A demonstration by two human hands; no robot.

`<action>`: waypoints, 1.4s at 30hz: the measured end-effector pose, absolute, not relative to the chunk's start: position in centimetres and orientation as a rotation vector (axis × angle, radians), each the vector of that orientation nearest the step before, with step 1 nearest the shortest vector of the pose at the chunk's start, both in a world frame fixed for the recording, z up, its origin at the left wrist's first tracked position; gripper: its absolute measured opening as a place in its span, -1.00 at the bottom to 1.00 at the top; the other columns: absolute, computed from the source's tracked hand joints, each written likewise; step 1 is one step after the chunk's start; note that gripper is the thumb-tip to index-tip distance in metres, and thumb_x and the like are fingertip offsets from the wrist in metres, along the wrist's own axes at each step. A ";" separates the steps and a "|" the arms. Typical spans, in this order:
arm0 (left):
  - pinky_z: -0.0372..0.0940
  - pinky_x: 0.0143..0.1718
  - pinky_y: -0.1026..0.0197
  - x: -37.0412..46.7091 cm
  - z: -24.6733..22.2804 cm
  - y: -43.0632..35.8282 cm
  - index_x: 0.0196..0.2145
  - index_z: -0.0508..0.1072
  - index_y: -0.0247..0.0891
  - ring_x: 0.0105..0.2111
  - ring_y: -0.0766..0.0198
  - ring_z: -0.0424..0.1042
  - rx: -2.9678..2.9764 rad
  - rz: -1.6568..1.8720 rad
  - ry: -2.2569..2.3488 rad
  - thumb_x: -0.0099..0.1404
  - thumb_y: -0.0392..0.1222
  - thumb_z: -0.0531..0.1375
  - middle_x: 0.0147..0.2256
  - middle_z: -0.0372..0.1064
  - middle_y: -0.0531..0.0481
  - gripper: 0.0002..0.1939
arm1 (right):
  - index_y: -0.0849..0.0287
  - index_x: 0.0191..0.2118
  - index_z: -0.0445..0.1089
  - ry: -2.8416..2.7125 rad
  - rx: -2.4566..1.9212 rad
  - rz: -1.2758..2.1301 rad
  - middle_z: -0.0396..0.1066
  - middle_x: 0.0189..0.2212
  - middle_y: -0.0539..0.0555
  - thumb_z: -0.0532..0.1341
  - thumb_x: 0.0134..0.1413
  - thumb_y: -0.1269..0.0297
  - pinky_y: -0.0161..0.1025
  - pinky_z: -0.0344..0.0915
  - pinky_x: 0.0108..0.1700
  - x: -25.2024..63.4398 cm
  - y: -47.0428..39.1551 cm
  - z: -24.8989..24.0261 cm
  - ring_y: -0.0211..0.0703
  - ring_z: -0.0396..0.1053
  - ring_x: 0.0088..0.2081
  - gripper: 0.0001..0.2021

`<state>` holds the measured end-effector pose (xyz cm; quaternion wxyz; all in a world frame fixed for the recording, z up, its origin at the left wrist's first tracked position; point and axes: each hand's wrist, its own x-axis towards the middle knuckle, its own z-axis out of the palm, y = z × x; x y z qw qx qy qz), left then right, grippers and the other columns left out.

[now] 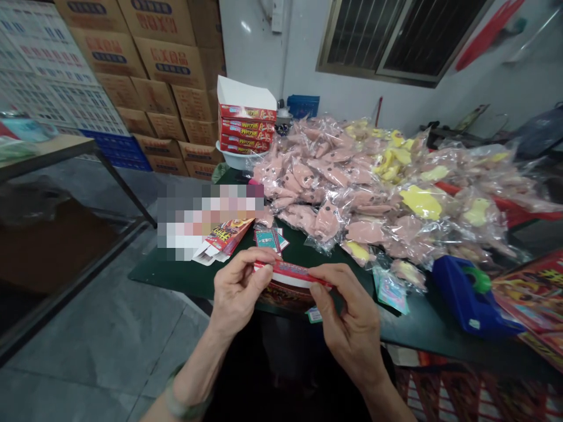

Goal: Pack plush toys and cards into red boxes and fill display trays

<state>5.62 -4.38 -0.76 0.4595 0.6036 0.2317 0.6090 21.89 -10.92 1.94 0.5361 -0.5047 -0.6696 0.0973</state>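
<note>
Left hand (241,288) and right hand (350,321) each pinch one end of red box (292,274) at table (196,269) edge.

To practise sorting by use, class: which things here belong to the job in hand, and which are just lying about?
Likely in the job:
red box, held by left hand and right hand
stacked red boxes
bagged pink figures

Seemingly just lying about:
brown cartons
blue crate

This looks like a small packing workshop. Brown cartons (165,61) stand stacked against the wall, and a dark green table (176,266) carries a heap of plastic-wrapped pink and yellow pieces (334,176), a blue tape dispenser (468,302) and printed red boxes (246,129).
</note>
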 end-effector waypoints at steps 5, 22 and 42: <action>0.33 -0.25 0.24 4.2 0.6 -3.1 -0.31 0.55 -0.22 -0.23 0.22 0.43 1.594 1.190 0.461 0.21 -0.34 0.19 -0.21 0.44 -0.11 -0.86 | 0.13 -0.14 0.35 -1.586 -1.186 0.116 0.30 -0.27 0.05 0.10 0.12 0.54 -0.32 0.31 -0.27 21.4 -11.1 1.2 -0.27 0.33 -0.25 -0.76; 0.42 -0.26 0.16 5.2 -1.2 -3.7 -0.25 0.51 -0.19 -0.16 0.10 0.46 1.579 1.399 0.370 0.03 -0.44 0.32 -0.11 0.40 -0.15 -0.70 | 0.05 0.08 0.12 -1.494 -1.017 -0.105 0.12 0.00 0.18 0.02 0.16 0.47 0.03 0.35 -0.13 19.2 -9.2 -3.7 -0.06 0.27 -0.06 -0.63; 0.38 -0.28 0.21 6.3 -1.6 -3.6 -0.29 0.49 -0.21 -0.25 0.21 0.45 1.692 1.549 0.487 0.00 -0.38 0.35 -0.27 0.46 -0.06 -0.73 | 0.00 0.01 0.28 -1.500 -1.042 -0.176 0.29 -0.20 0.09 0.17 0.09 0.46 -0.13 0.39 -0.23 21.7 -10.8 -1.7 -0.14 0.33 -0.19 -0.63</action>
